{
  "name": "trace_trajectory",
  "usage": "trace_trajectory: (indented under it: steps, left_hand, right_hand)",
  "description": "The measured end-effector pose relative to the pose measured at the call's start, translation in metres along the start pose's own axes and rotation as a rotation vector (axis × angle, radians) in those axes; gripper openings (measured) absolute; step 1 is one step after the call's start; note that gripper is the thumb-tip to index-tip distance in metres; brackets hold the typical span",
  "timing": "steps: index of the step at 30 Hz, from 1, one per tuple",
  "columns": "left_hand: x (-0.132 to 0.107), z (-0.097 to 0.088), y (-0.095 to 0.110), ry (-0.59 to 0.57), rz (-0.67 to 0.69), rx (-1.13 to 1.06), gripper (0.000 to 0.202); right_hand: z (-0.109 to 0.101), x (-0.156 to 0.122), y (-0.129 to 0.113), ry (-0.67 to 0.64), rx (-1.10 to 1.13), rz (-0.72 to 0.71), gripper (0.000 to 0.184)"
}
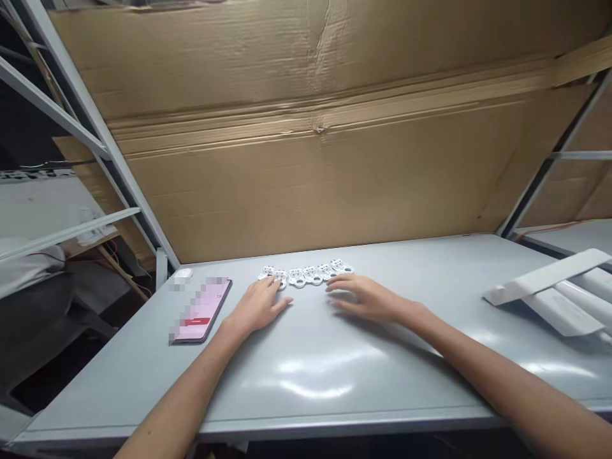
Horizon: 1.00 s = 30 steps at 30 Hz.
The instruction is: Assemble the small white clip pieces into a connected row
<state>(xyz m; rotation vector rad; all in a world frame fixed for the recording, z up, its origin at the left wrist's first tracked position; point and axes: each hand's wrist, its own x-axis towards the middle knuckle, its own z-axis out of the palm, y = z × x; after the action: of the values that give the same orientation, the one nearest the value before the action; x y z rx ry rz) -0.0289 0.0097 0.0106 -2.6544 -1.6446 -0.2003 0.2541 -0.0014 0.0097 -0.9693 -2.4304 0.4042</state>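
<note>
Six small white pieces (312, 272) with ring-shaped ends lie in a row on the bench (306, 357), near the cardboard (335, 191). The left hand (259, 303) is at the row's left end, its fingers loosely extended and released; whether they touch a piece, I cannot tell. The right hand (366, 298) is beside the right end, fingers parted and released. A phone (204, 312) lies left of the left hand.

Plastic-looking pieces (310, 272), glossy tabletop (411, 376), cardboard (335, 185) (creased)
</note>
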Motion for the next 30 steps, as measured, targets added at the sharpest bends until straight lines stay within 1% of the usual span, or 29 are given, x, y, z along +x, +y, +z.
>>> trace_trajectory:
  steps: [2,4,6,8,10,13,16,18,24,27,30]
  left_hand:
    - [-0.002,0.001,0.002,-0.035,-0.011,0.015,0.054]
    - [-0.002,0.005,0.004,-0.038,-0.034,0.005,0.057]
    - [-0.001,0.009,0.007,-0.030,-0.046,-0.014,0.059]
    - [0.000,0.012,0.010,-0.023,-0.055,-0.031,0.060]
    - [0.000,0.015,0.011,-0.020,-0.071,-0.037,0.061]
    - [0.001,0.017,0.013,-0.010,-0.088,-0.036,0.061]
    - [0.001,0.017,0.015,0.021,-0.100,-0.044,0.058]
    - [0.001,0.017,0.017,0.031,-0.086,-0.050,0.057]
    - [0.000,0.015,0.021,0.020,0.081,-0.098,0.057]
    - [0.001,0.015,0.022,0.016,0.081,-0.076,0.057]
    - [0.002,0.013,0.022,0.056,0.058,-0.051,0.051]
  right_hand:
    - [-0.013,-0.002,0.011,0.083,-0.052,0.095,0.029]
    - [-0.026,-0.005,0.023,0.134,-0.097,0.263,0.028]
    - [-0.036,-0.009,0.034,0.118,-0.127,0.419,0.027]
    - [-0.041,-0.013,0.043,0.103,-0.141,0.510,0.025]
    - [-0.042,-0.014,0.049,0.035,-0.112,0.530,0.024]
    - [-0.039,-0.013,0.051,-0.055,-0.040,0.513,0.024]
    - [-0.037,-0.010,0.049,-0.041,-0.027,0.517,0.021]
    - [-0.036,-0.009,0.046,-0.030,-0.041,0.510,0.019]
    - [-0.034,-0.006,0.041,-0.025,-0.047,0.530,0.017]
    - [-0.033,-0.006,0.040,-0.010,-0.006,0.542,0.016]
    - [-0.033,-0.006,0.040,-0.011,0.008,0.541,0.015]
